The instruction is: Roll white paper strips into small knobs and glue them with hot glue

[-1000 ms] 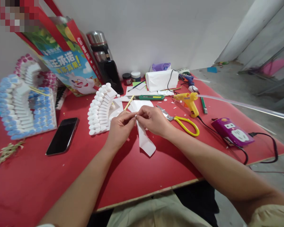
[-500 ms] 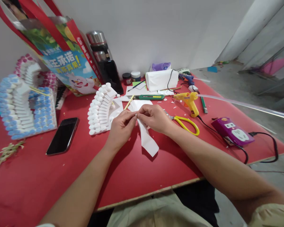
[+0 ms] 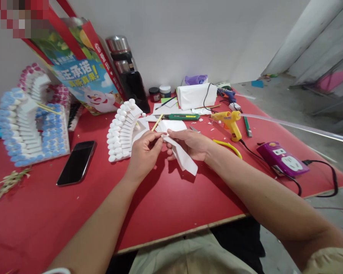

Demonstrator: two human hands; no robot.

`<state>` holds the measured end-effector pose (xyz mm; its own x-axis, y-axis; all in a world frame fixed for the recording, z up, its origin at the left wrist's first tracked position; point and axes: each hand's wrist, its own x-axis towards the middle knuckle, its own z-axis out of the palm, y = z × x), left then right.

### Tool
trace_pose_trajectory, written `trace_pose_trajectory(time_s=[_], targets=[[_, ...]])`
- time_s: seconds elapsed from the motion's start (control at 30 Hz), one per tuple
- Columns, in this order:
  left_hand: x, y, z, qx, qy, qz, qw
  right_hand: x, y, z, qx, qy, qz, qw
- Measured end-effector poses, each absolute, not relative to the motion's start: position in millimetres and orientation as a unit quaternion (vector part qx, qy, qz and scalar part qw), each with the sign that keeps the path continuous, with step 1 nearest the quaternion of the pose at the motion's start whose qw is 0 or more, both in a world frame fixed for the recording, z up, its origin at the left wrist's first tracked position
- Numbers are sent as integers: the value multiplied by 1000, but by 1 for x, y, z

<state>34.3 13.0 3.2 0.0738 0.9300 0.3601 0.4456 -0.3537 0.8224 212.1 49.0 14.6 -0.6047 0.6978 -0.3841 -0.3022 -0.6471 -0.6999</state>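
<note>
Above the red table (image 3: pixel 165 205), both my hands pinch one end of a white foam strip (image 3: pixel 185 160). My left hand (image 3: pixel 144 152) grips that end with closed fingers. My right hand (image 3: pixel 193 144) holds the strip from the other side, fingers curled under it. The free end of the strip slants down to the right, just above the table. A white model with rounded stick tips (image 3: pixel 122 131) stands right behind my left hand. White sheets (image 3: pixel 171 125) lie behind my hands.
Yellow-handled scissors (image 3: pixel 231 147) and a yellow glue gun (image 3: pixel 230 122) lie right of my hand. A purple power strip (image 3: pixel 282 160) with cords sits at far right. A black phone (image 3: pixel 76 163), a blue-tipped model (image 3: pixel 28 127), a printed bag (image 3: pixel 82 76) and a flask (image 3: pixel 125 72) stand to the left and behind.
The strip's free end swung up and to the right. My right hand turned over and slid right, covering part of the scissors. My left hand stayed in place.
</note>
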Motion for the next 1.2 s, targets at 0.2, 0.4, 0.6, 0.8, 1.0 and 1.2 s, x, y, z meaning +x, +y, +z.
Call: trace_pose_trajectory(time_s=[0.2,0.4,0.6,0.8,1.0,1.2], targets=[[33,12,4,686,496,453,279,218,54,11,-348,-287,851,271],[35,11,4,657,522,448,309,223,57,9,-322,-298,858,268],[36,13,3,624,526,460,350,222,56,7,-339,-326,835,285],[38,12,2,633,529,461,328,214,49,13,-400,-336,791,318],[43,9,-1,701,503,456,218,203,42,11,-471,-445,662,375],[44,8,2,707,509,448,199,204,39,10,-472,-511,601,394]])
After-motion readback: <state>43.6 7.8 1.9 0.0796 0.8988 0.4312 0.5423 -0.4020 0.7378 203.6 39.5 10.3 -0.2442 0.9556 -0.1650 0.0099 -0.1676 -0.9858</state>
